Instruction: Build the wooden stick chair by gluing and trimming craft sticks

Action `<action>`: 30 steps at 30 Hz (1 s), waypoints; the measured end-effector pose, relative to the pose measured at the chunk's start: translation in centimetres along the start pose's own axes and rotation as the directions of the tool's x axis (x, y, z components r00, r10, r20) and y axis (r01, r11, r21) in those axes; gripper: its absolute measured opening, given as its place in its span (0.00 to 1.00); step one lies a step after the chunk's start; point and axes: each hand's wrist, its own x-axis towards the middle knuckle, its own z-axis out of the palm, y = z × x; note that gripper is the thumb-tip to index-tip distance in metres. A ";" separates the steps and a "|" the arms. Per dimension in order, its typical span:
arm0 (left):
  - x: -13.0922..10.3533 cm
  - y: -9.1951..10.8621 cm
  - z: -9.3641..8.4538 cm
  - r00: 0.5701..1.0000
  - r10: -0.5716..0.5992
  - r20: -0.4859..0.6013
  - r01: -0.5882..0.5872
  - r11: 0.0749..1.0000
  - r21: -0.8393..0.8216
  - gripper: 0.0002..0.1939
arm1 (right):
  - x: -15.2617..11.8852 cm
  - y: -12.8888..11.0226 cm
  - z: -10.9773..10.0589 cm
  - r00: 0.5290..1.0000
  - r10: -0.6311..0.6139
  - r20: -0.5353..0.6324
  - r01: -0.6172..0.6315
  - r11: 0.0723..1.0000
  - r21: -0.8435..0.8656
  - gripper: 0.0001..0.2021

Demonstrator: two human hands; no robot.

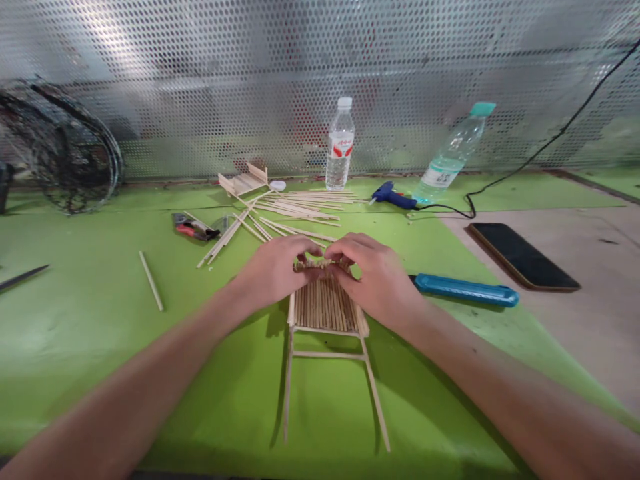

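A small cart-like model of thin wooden sticks (327, 310) lies on the green table, its slatted bed under my hands and two long shafts pointing toward me. My left hand (283, 263) curls over the far left end of the bed, fingers closed on a rough-edged strip of light wood (320, 265). From the other side my right hand (373, 270) pinches the same strip, its thumb below and fingers above. My fingers hide most of the strip, and I cannot tell whether it touches the bed.
Behind my hands are loose sticks (300, 205), a smaller stick model (245, 181) and pliers (195, 228). At right are a blue cutter knife (465, 291), a phone (523, 255) and a corded glue gun (393, 195). Two bottles (340, 147) stand near the perforated metal screen (225, 100).
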 end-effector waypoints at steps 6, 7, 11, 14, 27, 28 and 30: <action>-0.1 -0.2 -0.3 0.999 -0.031 0.040 0.036 0.990 -0.138 0.15 | -0.1 -0.2 -0.3 1.000 0.020 0.011 -0.020 1.000 0.006 0.09; -0.1 -0.2 -0.3 0.998 -0.033 0.053 0.041 0.987 -0.153 0.15 | -0.1 -0.2 -0.3 1.000 0.021 0.010 -0.021 1.000 0.004 0.08; 0.0 -0.4 -0.5 0.993 -0.050 0.109 0.071 0.978 -0.198 0.12 | -0.2 -0.3 -0.5 1.000 0.020 0.011 -0.021 1.000 0.006 0.07; 0.0 -0.4 -0.5 0.987 -0.056 0.149 0.090 0.968 -0.234 0.12 | -0.2 -0.4 -0.7 0.999 0.033 -0.001 -0.033 0.999 -0.014 0.08; -0.3 -0.7 -0.1 0.972 -0.105 0.211 0.145 0.972 -0.183 0.14 | -0.2 0.3 -0.2 0.987 0.128 0.095 -0.121 0.989 -0.081 0.12; -0.3 -0.6 -0.2 0.972 -0.109 0.208 0.147 0.973 -0.177 0.14 | -0.2 0.4 -0.2 0.986 0.128 0.102 -0.120 0.989 -0.082 0.11; -0.2 -0.5 -0.3 0.976 -0.098 0.195 0.130 0.979 -0.159 0.14 | -0.2 0.6 -0.1 0.986 0.123 0.112 -0.114 0.990 -0.081 0.10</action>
